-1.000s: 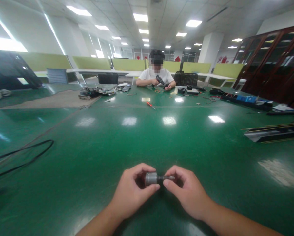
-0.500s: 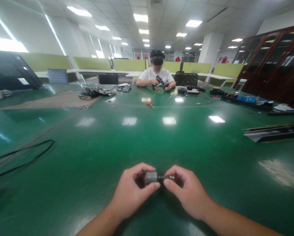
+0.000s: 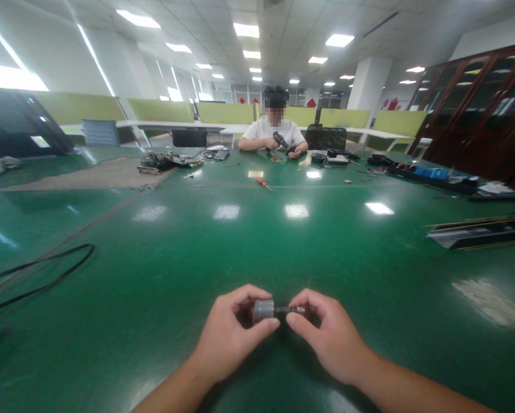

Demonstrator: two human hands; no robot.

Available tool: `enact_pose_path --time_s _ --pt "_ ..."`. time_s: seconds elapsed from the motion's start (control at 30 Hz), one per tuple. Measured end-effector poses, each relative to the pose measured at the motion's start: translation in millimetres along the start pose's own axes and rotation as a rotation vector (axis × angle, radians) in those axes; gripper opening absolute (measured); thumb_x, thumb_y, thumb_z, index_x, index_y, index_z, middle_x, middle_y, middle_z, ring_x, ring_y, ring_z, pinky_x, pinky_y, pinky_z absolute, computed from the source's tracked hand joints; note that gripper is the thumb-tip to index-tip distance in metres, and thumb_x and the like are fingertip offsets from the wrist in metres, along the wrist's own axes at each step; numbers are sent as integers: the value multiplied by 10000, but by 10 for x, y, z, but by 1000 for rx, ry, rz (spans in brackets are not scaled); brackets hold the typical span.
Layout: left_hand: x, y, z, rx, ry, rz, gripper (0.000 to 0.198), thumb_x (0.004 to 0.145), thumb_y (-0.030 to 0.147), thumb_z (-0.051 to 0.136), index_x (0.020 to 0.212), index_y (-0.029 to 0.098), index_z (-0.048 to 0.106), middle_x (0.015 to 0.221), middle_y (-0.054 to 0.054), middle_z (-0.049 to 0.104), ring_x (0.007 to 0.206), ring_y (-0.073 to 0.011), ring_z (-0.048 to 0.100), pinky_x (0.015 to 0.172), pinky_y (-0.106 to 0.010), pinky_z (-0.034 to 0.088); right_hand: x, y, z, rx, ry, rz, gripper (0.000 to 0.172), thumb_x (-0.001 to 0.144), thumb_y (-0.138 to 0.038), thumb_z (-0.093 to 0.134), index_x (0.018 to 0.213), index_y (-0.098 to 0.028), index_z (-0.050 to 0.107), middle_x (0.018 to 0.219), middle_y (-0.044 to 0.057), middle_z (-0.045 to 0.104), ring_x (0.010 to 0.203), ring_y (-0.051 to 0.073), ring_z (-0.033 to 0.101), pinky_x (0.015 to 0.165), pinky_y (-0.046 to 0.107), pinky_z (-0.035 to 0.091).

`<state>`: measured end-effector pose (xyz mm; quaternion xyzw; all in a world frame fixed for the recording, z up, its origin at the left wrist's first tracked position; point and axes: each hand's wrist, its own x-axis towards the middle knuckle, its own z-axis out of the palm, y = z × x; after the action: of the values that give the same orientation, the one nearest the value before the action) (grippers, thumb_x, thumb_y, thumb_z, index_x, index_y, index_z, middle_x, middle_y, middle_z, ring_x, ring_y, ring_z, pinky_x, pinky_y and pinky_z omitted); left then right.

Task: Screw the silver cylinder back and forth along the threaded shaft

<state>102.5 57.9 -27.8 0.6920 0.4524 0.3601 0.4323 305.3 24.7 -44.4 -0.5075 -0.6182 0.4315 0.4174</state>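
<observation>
In the head view, the bit (image 3: 264,310) is spanning the gap between both hands. The left hand (image 3: 229,331) is clamping its wide end between thumb and fingers; the right hand (image 3: 332,334) is pinching its shaft. Steady handling probably means keeping both grips aligned, pressing lightly. A screwdriver (image 3: 263,183) is lying well ahead of the grip.
</observation>
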Motion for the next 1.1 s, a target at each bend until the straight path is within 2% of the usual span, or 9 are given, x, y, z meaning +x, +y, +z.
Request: enact_pose_path --time_s 1.1 --pt "-6 0 3 -23 11 -23 274 716 306 792 923 158 691 788 -26 709 721 -195 647 654 -260 475 -8 -4 5 21 6 8 116 868 -273 634 799 -179 633 690 -29 580 665 139 525 638 249 384"
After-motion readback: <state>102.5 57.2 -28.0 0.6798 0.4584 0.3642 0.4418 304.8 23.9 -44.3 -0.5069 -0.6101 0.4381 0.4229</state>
